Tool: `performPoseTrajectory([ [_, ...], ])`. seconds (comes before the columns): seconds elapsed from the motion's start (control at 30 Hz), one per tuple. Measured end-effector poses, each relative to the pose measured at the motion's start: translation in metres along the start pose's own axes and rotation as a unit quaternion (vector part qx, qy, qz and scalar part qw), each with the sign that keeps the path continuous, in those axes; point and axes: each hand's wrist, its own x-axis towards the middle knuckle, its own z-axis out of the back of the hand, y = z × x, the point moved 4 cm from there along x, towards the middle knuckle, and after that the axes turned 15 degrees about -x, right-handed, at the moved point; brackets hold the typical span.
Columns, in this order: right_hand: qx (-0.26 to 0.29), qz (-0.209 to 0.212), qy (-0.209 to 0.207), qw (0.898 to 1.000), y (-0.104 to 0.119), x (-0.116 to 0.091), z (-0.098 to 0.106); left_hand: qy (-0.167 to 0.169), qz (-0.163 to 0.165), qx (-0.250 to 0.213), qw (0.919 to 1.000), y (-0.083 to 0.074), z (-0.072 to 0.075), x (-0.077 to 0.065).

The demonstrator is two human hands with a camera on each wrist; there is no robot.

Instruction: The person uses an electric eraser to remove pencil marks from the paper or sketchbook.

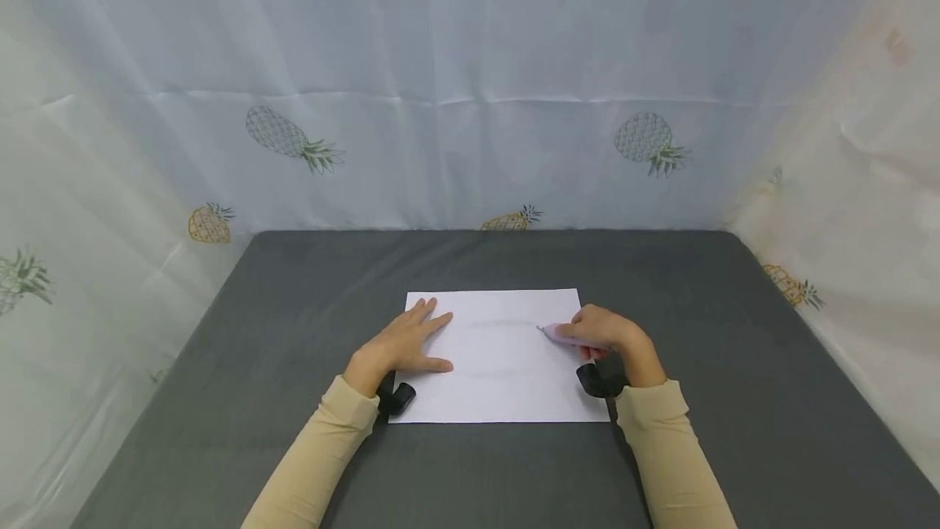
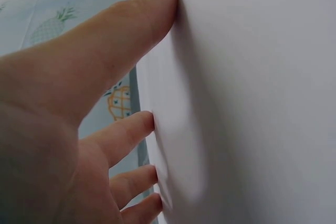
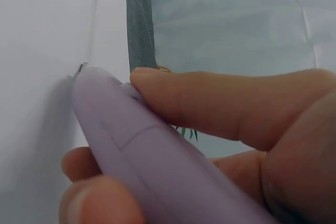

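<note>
A white sheet of paper [image 1: 499, 390] lies on the grey table, with a faint line running across it. My left hand [image 1: 402, 341] rests on its left part, fingers and thumb spread. In the left wrist view the thumb [image 2: 126, 30] and fingertips touch the sheet. My right hand [image 1: 609, 330], over the paper's right edge, grips a lilac pen-shaped tool [image 1: 569, 338] with a small metal tip. Seen from the right wrist, the index finger [image 3: 199, 100] lies by a small button on the tool's body [image 3: 152, 150], and the tip meets the paper at the faint line.
The dark grey table [image 1: 470, 472] extends around the sheet on all sides. Behind it hangs a pale curtain [image 1: 470, 162] printed with pineapples, and similar sheeting flanks both sides. Black straps with small cameras [image 1: 602, 380] sit on the wrists.
</note>
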Motion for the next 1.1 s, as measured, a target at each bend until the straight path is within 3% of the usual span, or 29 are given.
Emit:
performPoseTrajectory([
  [0.27, 0.006, 0.009, 0.0, 1.0, 0.0017, 0.0028, 0.0011, 0.006, 0.019, -0.004, 0.9998, -0.0009, 0.0023, -0.0009],
  [0.8, -0.001, -0.002, 0.015, 1.0, 0.0004, 0.0062, 0.0038, 0.008, 0.015, 0.003, 0.9998, 0.001, 0.0044, 0.004],
  [1.1, 0.003, -0.01, 0.007, 1.0, -0.0017, 0.0102, 0.0001, 0.004, -0.007, 0.008, 0.9999, -0.0002, 0.0048, 0.0021],
])
